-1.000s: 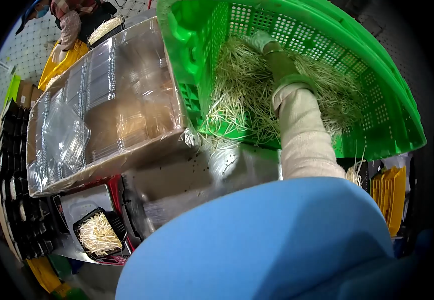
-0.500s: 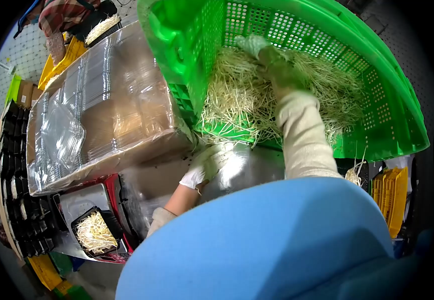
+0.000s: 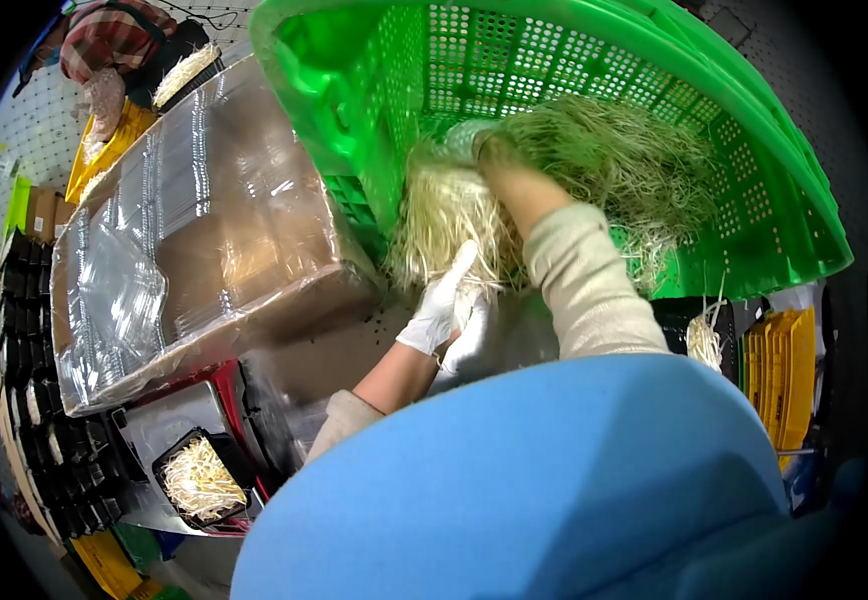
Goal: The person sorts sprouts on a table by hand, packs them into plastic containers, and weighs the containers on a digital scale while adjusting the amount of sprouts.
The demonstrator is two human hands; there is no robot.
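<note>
A thick clump of pale bean sprouts (image 3: 454, 215) lies at the near left of the tilted green basket (image 3: 364, 110), spilling over its near edge. White-gloved, my left hand (image 3: 449, 315) grips the clump's near end, its thumb over the strands and its other fingers lower down. My right hand (image 3: 471, 140), gloved and blurred by motion, is closed round the far end of the same clump; its fingertips are partly hidden. More sprouts (image 3: 624, 170) form a separate heap at the right inside the basket.
A plastic-wrapped carton (image 3: 194, 240) with clear lids stands left of the basket. Below it, a black tray of sprouts (image 3: 204, 480) rests on a scale-like metal plate (image 3: 169, 415). Stacked black trays (image 3: 44, 390) line the far left. Another person's arm (image 3: 104, 105) is at upper left, by a yellow crate (image 3: 129, 130).
My right hand has drawn toward me and left, parting a clump from the heap. My left hand has risen to the clump's near end and taken hold.
</note>
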